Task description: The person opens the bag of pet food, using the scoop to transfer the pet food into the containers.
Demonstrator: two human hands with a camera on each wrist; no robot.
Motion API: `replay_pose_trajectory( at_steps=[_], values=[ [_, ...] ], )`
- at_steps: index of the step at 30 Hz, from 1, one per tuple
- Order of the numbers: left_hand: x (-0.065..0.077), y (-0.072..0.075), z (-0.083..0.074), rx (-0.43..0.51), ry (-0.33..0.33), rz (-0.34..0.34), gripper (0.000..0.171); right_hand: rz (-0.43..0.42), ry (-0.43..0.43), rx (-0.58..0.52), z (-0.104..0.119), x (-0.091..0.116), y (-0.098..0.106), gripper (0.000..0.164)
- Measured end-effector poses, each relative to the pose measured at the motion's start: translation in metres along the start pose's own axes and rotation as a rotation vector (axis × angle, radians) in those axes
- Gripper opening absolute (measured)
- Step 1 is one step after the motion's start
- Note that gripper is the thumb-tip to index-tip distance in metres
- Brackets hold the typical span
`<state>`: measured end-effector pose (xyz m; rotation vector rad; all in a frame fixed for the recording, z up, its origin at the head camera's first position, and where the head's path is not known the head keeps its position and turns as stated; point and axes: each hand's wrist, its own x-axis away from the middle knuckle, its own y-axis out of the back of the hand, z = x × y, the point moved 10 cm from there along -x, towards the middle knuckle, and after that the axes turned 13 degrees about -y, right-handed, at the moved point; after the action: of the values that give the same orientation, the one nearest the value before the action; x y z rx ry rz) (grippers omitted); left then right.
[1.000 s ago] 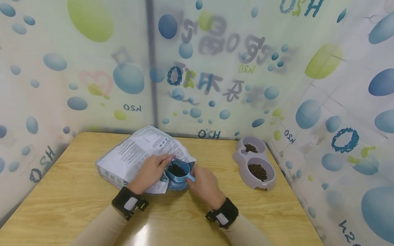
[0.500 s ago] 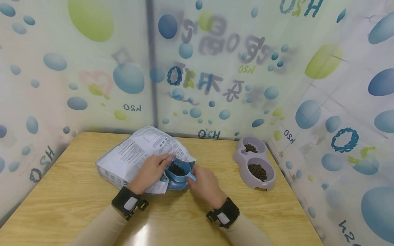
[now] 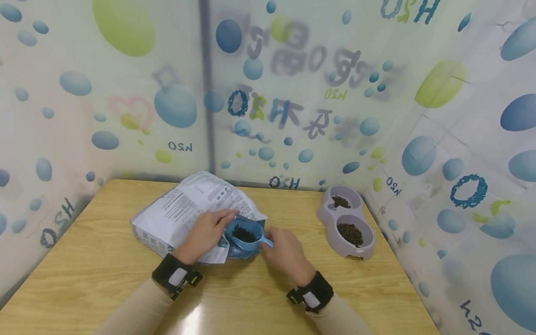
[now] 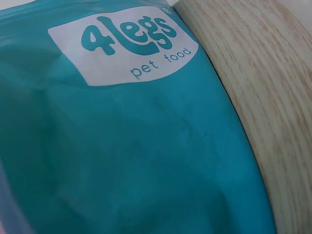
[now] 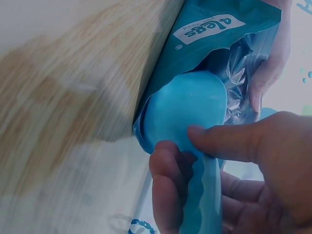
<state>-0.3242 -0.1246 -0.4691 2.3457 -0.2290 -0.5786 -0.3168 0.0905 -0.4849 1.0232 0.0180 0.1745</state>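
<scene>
A pet food bag [image 3: 197, 200] lies on the table, its mouth facing right. At the mouth, my left hand [image 3: 204, 236] holds the upper edge; the right wrist view shows the left thumb [image 5: 262, 87] against the silvery lining. My right hand [image 3: 288, 253] grips the handle of a blue scoop [image 5: 190, 102], thumb on top and fingers curled beneath. Dark kibble [image 3: 244, 234] lies in the scoop, which sits at the bag's mouth, partly inside it. The left wrist view is filled by the bag's teal side; the left hand is not plainly visible there.
A grey double pet bowl [image 3: 333, 217] stands at the table's back right, with brown kibble [image 3: 350, 234] in both hollows. The wooden table [image 3: 234, 298] ends at a patterned curtain [image 3: 268, 93] behind and on both sides.
My right hand has drawn the scoop slightly to the right, out toward the bag's mouth, with kibble in it. The left hand and the bag have stayed in place.
</scene>
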Motion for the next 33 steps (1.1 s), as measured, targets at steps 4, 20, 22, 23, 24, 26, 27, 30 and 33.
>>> replay_pose_trajectory(
  at_steps=[4,20,22,23,24,26,27,30,33],
  values=[
    [0.000,0.000,0.000,-0.006,0.001,0.000,0.043,0.010,-0.003,-0.013,-0.003,0.002,0.003,0.018],
    [-0.001,0.001,0.000,-0.012,-0.023,-0.021,0.042,0.007,0.071,-0.024,-0.014,0.010,0.022,0.008],
    [-0.001,0.001,0.000,-0.018,-0.024,-0.021,0.042,0.009,0.070,-0.029,-0.015,0.010,0.024,0.008],
    [-0.001,0.000,0.000,-0.018,-0.025,-0.021,0.042,0.007,0.076,-0.029,-0.015,0.010,0.026,0.008],
    [-0.001,0.000,0.000,-0.022,-0.026,-0.021,0.042,0.006,0.074,-0.033,-0.015,0.010,0.027,0.008],
    [-0.001,0.000,0.000,-0.025,-0.027,-0.023,0.041,0.002,0.079,-0.036,-0.015,0.010,0.030,0.008],
    [-0.001,0.000,0.000,-0.025,-0.027,-0.023,0.041,-0.002,0.085,-0.036,-0.015,0.010,0.031,0.008],
    [-0.001,0.000,0.001,-0.023,-0.026,-0.024,0.041,-0.008,0.097,-0.036,-0.015,0.011,0.035,0.009],
    [-0.001,0.000,0.000,-0.021,-0.030,-0.025,0.041,-0.008,0.107,-0.043,-0.014,0.012,0.037,0.009]
  ],
)
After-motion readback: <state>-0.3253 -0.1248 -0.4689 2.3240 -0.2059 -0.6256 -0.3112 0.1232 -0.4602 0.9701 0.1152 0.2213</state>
